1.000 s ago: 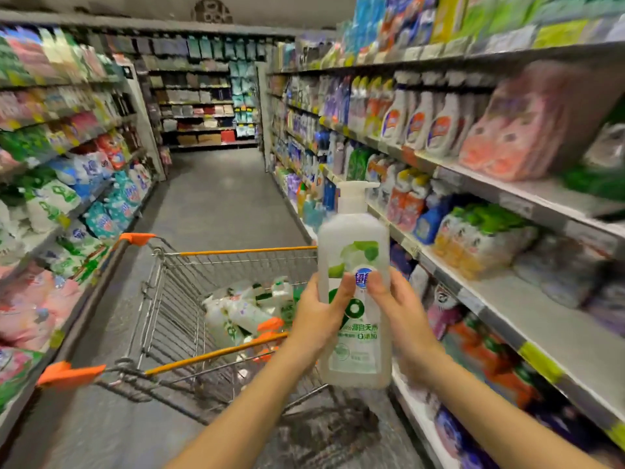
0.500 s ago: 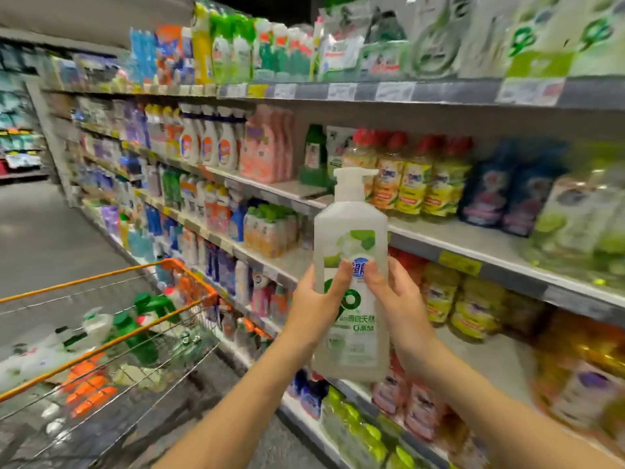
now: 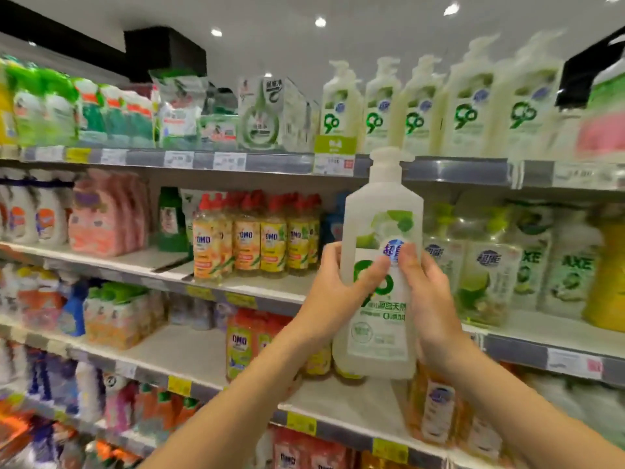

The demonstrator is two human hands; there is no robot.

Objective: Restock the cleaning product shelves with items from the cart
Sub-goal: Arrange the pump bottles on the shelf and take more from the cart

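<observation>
Both hands grip one pump bottle (image 3: 380, 282) upright in front of the shelves: the left hand (image 3: 333, 296) wraps its left side, the right hand (image 3: 427, 299) its right, thumbs across the label. It hangs in the air, not yet shelved. Matching bottles (image 3: 439, 106) stand in a row on the top shelf (image 3: 456, 169), above it. The step looks like placing; next, probably, lift it up beside that row.
</observation>
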